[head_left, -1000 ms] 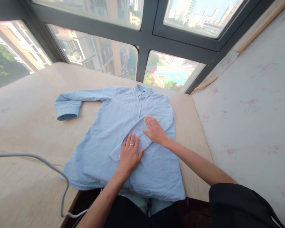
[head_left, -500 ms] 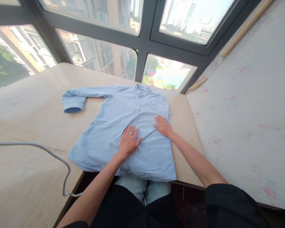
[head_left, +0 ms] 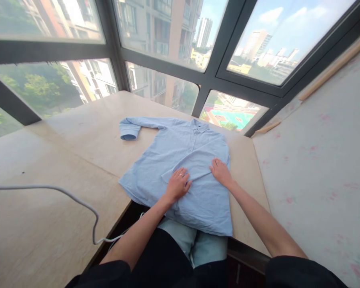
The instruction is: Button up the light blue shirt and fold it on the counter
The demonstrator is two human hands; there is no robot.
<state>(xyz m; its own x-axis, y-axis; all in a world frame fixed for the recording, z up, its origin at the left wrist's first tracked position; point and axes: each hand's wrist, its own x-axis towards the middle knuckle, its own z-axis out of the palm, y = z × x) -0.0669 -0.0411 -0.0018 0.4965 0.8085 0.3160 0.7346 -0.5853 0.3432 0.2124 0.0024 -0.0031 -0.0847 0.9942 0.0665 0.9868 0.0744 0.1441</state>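
A light blue button-up shirt (head_left: pixel 156 168) lies front up, its collar pointing at the window and its hem hanging slightly over the near edge. One sleeve stretches out to the left with a rolled cuff; the other is folded diagonally across the front. My left hand (head_left: pixel 178 185) rests palm down near the end of this folded sleeve, fingers extended and a ring on one of them. Near the shirt's right side, my right hand (head_left: pixel 221 172) also lies flat on the folded sleeve. Neither hand grips the cloth visibly.
The shirt is on a pale beige surface (head_left: pixel 87 140) below dark-framed windows (head_left: pixel 211 76). A grey cable (head_left: pixel 63 192) curves over the left part and drops past the near edge. Floral-papered wall (head_left: pixel 315 176) closes the right side.
The head view has turned left and upward, so shirt and hands appear farther right. Both hands stay on the folded sleeve, their fingers slightly closer together. The shirt's layout looks the same.
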